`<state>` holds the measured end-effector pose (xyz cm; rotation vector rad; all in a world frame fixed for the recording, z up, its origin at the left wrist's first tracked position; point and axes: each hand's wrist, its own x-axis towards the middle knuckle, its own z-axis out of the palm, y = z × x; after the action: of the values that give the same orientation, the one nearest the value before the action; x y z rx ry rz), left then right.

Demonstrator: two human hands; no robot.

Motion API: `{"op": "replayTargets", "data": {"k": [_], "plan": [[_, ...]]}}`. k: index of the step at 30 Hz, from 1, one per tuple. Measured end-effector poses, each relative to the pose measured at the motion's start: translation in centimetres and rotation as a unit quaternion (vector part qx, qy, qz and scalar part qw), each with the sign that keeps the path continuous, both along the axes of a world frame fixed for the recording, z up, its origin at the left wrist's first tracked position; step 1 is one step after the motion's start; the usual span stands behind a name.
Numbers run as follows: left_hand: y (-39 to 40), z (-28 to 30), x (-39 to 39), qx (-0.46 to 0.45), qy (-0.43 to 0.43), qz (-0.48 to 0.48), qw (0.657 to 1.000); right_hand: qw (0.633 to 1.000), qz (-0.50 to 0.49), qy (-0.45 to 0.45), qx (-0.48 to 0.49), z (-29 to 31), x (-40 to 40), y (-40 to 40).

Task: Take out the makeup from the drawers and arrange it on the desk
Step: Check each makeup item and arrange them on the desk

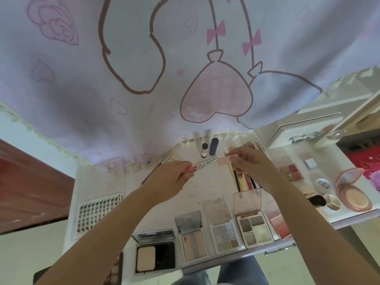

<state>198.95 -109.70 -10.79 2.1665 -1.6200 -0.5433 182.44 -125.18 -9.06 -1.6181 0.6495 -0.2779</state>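
— While open palettes [224,235] line the desk's [205,182] near edge, what lies beyond?

— Pencils [244,179] just right of centre, two dark tubes [209,149] upright at the far curtain [144,68], a pink compact [352,192] far right.

— And the lipstick [207,163]?

— Raised over the desk's middle: left hand [170,179] pinches its pink end, right hand [250,161] grips the pale cap, clear-and-silver middle showing between.

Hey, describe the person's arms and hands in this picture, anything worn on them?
Both forearms are bare as far as the frame shows, with no sleeves in view. The left hand and right hand show no gloves, rings, watch or bracelets that I can make out.
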Motion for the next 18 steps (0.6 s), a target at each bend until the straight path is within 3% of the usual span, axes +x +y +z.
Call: {"op": "replayTargets", "data": {"k": [7, 13, 18], "plan": [[0.0, -0.1, -0.7, 0.023, 0.032, 0.005, 0.999, 1.0, -0.018, -0.007, 0.02, -0.6, -0.7, 0.4], [-0.6, 0.7, -0.8, 0.041, 0.004, -0.036, 0.999, 1.0, -0.009, -0.009, 0.018, -0.5, -1.0, 0.0], [-1.1, 0.1, -1.0, 0.064, -0.009, -0.066, 0.996, 0.991, 0.07, 0.073, -0.09, -0.7, -0.5, 0.5]]}}
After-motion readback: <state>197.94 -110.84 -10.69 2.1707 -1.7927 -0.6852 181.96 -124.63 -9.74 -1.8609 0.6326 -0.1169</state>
